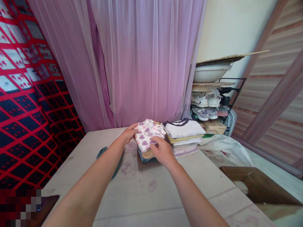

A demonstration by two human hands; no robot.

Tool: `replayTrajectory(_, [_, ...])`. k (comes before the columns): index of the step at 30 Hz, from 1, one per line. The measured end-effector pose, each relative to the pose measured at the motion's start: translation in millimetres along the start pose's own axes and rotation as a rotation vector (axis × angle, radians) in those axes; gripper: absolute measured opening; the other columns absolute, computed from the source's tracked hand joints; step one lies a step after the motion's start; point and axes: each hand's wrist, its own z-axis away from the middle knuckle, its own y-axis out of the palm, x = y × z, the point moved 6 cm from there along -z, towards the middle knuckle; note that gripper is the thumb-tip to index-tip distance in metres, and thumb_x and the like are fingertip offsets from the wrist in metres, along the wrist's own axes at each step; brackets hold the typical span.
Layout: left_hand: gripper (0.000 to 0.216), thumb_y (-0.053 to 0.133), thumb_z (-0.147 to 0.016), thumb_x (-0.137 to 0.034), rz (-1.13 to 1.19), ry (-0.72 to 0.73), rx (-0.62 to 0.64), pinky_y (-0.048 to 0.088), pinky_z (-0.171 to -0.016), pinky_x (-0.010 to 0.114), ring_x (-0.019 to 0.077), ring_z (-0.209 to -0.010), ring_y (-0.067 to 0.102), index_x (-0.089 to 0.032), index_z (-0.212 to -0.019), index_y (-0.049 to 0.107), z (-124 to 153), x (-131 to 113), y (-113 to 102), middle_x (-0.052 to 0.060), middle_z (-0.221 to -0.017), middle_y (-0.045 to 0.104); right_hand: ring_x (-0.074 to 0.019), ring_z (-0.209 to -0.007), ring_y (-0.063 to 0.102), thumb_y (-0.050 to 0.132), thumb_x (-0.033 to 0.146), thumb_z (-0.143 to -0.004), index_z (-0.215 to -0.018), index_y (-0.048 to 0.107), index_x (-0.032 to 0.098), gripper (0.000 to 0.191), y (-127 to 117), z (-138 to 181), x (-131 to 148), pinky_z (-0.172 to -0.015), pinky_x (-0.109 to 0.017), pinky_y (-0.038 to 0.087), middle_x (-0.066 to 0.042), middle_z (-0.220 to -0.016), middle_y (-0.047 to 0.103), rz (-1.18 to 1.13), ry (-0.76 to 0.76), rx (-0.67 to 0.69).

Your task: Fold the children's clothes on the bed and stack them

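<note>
A folded white garment with purple and pink hearts point(145, 134) lies on top of a low pile of folded clothes point(148, 156) with tan, blue and brown edges showing. My left hand point(129, 133) grips its left edge. My right hand point(163, 150) has its fingers closed on the near right corner. Just right of it stands a taller stack of folded clothes point(186, 142), topped by a white shirt with a dark neckband point(184, 127). A teal cloth point(102, 152) lies left of the pile, partly hidden behind my left forearm.
The pale flowered tabletop point(142, 201) meets a purple curtain point(146, 63) at the back. A shoe rack point(236, 94) with a white basin point(210, 74) stands at the right, above clear plastic point(227, 149) and an open cardboard box point(260, 183). Red-and-black patterned fabric point(26, 110) hangs at the left.
</note>
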Motion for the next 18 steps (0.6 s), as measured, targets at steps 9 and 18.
replayTrajectory(9, [0.057, 0.066, -0.068, -0.009, -0.279, 0.015, -0.106, 0.052, -0.066, 0.025, 0.0172, -0.076, 0.066, -0.019, -0.124, 0.059, -13.3, -0.7, 13.7, 0.005, -0.092, 0.071, -0.0187, -0.092, 0.064, 0.051, 0.021, -0.083, -0.101, 0.070, 0.020, 0.027, -8.2, 7.3, 2.9, -0.084, -0.027, 0.045, -0.006, -0.102, 0.071, 0.249, 0.059, 0.033])
replayTrajectory(18, [0.044, 0.054, -0.084, -0.029, -0.630, 0.260, -0.138, 0.015, -0.115, 0.036, 0.0224, -0.143, 0.018, -0.021, -0.126, 0.057, 13.8, -10.1, 13.7, 0.006, -0.153, 0.030, -0.0230, -0.124, 0.046, 0.046, 0.021, -0.090, -0.117, 0.061, 0.020, 0.032, 11.9, -45.8, 38.1, -0.108, -0.044, 0.025, -0.010, -0.124, 0.061, 0.444, -0.426, 0.153])
